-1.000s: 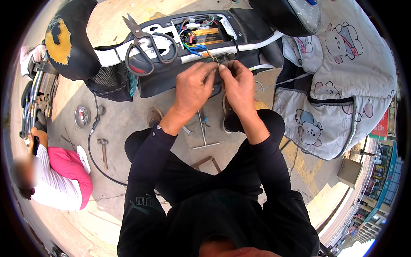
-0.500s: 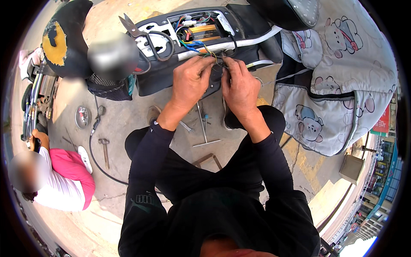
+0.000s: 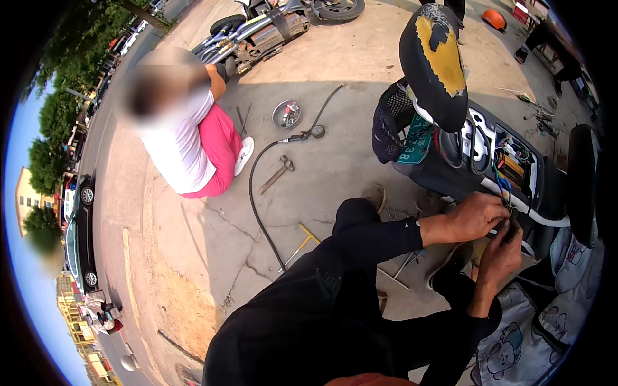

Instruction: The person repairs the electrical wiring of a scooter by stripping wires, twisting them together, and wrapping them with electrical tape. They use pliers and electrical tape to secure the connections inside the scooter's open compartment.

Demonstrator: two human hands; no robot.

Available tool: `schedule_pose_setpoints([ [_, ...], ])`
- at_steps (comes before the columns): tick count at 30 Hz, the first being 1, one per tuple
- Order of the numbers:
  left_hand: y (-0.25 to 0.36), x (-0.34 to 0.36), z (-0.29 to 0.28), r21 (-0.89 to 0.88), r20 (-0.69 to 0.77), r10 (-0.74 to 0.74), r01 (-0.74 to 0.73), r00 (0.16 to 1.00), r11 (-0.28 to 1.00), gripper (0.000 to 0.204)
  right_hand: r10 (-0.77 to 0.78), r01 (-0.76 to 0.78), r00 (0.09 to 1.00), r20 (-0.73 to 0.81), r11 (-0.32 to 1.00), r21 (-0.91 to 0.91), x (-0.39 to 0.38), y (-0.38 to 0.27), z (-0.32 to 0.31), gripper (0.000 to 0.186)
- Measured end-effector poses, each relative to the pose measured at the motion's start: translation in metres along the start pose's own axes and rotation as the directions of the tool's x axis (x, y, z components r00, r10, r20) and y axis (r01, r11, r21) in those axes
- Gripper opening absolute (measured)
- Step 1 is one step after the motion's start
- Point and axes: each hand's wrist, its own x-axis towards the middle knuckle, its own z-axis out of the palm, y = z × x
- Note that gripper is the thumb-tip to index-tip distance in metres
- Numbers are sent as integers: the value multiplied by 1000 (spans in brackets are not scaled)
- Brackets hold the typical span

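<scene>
At the side of an electric scooter (image 3: pixel 444 186), both of my hands are pinched close together. My left hand (image 3: pixel 473 219) grips thin wires (image 3: pixel 506 186), blue and yellow-green, that come out of the open body compartment. Just below it, my right hand (image 3: pixel 501 257) has thumb and fingers closed on the wire ends; the exact join is hidden by the fingertips. Inside the compartment sits a gold-coloured controller box (image 3: pixel 512 168) among coloured leads. Large scissors with black handles (image 3: pixel 479 151) rest on the scooter beside it.
A torn black seat (image 3: pixel 432 77) with yellow foam stands up at the scooter's end. On the ground lie a hammer (image 3: pixel 277 175), a hose with gauge (image 3: pixel 257 186), a metal bowl (image 3: pixel 287 114) and T-handled tools (image 3: pixel 302 239). A person in pink trousers (image 3: pixel 219 151) crouches at left. Patterned quilted cover (image 3: pixel 515 321) hangs lower right.
My view has swung left, so the scooter and my hands now appear farther right, and the crouching person and street show more. Both hands stay pinched together at the wires.
</scene>
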Motion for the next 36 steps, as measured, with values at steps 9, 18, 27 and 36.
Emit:
schedule_pose_setpoints([
  [9, -4, -6, -2, 6, 20, -11, 11, 1000, 1000, 19, 368, -807, 410, 835, -280, 519, 2, 18, -12, 22],
  [18, -1, -6, -2, -30, 4, -3, 3, 1000, 1000, 18, -326, 334, 942, 82, 885, -324, -4, 18, -13, 28],
  [27, -4, -8, -1, -20, 23, 12, -12, 1000, 1000, 18, 236, -305, 944, 233, 894, 330, -1, 20, 0, 17],
  [36, -6, -6, 1, -61, 0, 22, -22, 1000, 998, 14, -3, 1, 998, 63, 999, 36, -9, 23, -9, 26],
])
